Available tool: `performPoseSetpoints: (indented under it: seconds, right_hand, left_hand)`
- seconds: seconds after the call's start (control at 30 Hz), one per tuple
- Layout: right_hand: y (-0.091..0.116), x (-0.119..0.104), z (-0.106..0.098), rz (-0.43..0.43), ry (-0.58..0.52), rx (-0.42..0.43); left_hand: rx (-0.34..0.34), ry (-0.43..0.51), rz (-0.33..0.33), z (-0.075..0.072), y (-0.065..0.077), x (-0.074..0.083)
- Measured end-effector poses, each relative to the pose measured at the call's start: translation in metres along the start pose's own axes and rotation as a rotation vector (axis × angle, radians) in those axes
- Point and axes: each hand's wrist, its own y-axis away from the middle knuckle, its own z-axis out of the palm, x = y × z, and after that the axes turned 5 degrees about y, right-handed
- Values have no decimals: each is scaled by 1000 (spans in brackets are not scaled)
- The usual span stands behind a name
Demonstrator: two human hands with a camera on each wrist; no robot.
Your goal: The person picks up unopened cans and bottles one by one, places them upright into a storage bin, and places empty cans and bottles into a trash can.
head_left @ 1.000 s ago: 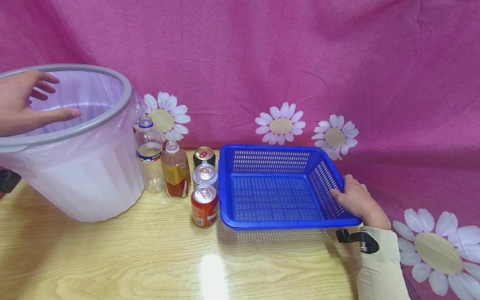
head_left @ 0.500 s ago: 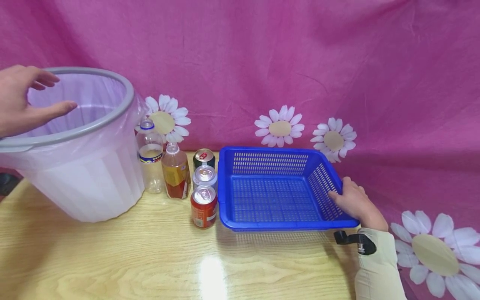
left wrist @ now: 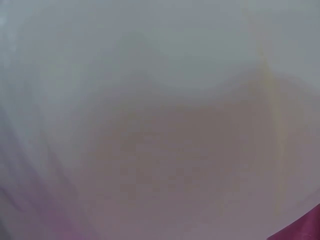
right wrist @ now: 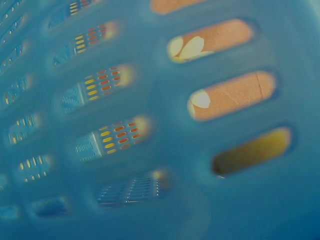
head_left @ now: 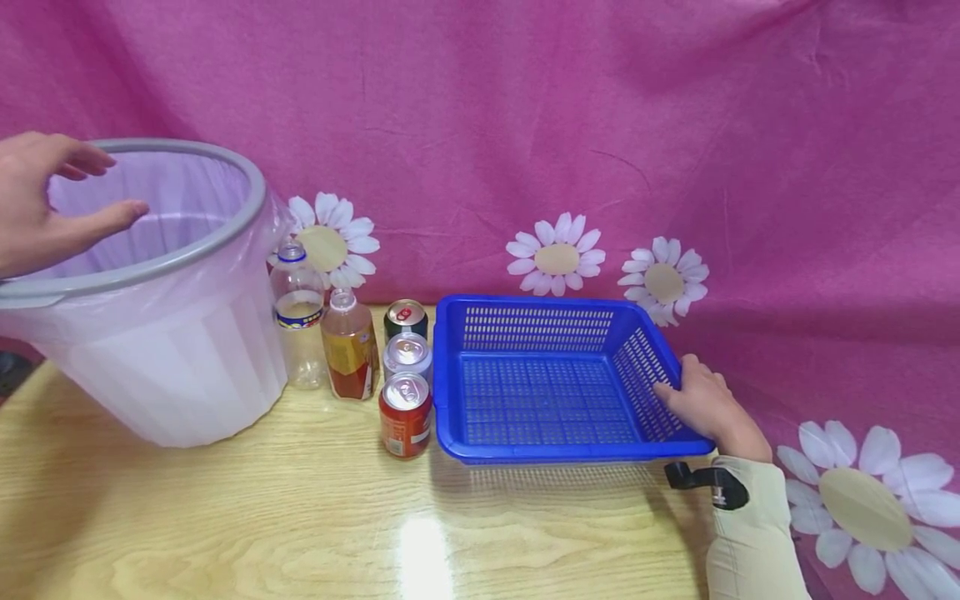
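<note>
My left hand (head_left: 45,200) hovers over the near left rim of a white bin (head_left: 172,367), which has a grey rim and a thin purplish liner. Its fingers are spread, holding nothing. The left wrist view is filled with a blurred pale surface. My right hand (head_left: 708,404) grips the right rim of a blue plastic basket (head_left: 540,452), thumb on the inner side and fingers outside, partly hidden. The basket holds nothing. Close up, the right wrist view has the slotted basket wall (right wrist: 175,145).
Between bin and basket stand a clear bottle (head_left: 300,350), an amber-and-gold bottle (head_left: 351,350), a dark can (head_left: 406,318), a silver can (head_left: 407,354) and a red can (head_left: 406,421). A pink flowered cloth (head_left: 450,150) hangs behind the wooden table (head_left: 262,517).
Over the bin, my left hand has risen slightly, its thumb drawing back a little. The right hand stays on the basket rim. The head view has shifted slightly.
</note>
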Motion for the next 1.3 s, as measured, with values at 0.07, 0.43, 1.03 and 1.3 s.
performPoseSetpoints:
  seconds: [0.07,0.43,1.03,1.3]
  right_hand:
    - [0,0,-1,1,2,1]
    - [1,-2,-1,-2,4,10]
    - [2,-3,-1,10,14,9]
    - [2,-3,-2,10,9,9]
  left_hand:
    - [24,20,4,0,0,0]
    - [51,80,-22,-1,0,3]
    - [12,55,-19,0,-3,0]
    - [-7,36,9,-3,-5,18]
